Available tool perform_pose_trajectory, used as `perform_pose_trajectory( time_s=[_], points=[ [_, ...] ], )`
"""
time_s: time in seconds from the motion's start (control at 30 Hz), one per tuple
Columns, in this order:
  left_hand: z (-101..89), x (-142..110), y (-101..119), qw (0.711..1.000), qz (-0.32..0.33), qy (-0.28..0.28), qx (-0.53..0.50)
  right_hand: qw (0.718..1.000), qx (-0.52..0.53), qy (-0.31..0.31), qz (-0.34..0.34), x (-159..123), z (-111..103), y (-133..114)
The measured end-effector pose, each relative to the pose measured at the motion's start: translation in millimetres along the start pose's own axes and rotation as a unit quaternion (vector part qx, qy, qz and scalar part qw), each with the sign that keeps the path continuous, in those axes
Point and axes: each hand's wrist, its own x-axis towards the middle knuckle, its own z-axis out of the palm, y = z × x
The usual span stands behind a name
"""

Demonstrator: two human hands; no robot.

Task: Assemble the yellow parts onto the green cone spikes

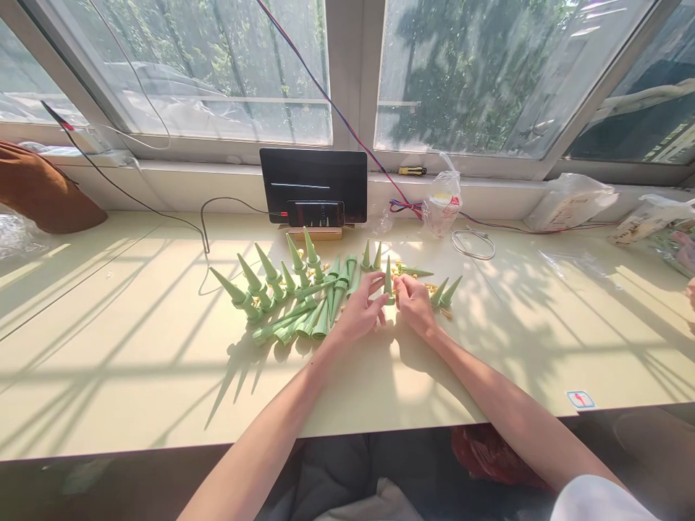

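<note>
Between my two hands a green plastic spike (388,285) points upward. The fingers of my left hand (363,310) are curled at its collar and appear to hold it. Close on its other side, my right hand (415,305) is closed in a pinch; what its fingertips hold is hidden. To the left, several collared green spikes (266,265) stand point up, with loose green tapered tubes (320,318) lying in front of them. Two green cones (371,255) stand behind my left hand. Two more green cones (446,291) and small yellowish pieces (446,313) lie right of my right hand.
A dark tablet (313,177) leans behind the spikes, with a phone (316,213) in front on a stand. A bagged cup (442,206), a coiled cable (473,244) and plastic bags (570,201) lie along the back. A screwdriver (413,171) rests on the sill.
</note>
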Motion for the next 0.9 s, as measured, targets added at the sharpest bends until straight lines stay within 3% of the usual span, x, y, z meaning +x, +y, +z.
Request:
perform_pose_trajectory(
  time_s=[0.33,0.57,0.9],
  points=[
    [0.4,-2.5,3.4,0.998,0.028,0.015,0.054,1.000,0.000,-0.003,0.004,0.6,1.3,1.9],
    [3.3,-0.7,4.1,0.995,0.022,0.064,0.068,0.999,0.037,-0.017,0.016,-0.6,6.4,1.1],
    [1.0,3.7,-0.5,0.992,0.015,0.123,0.036,0.998,0.038,-0.043,-0.022,-3.4,5.5,-4.0]
  ],
)
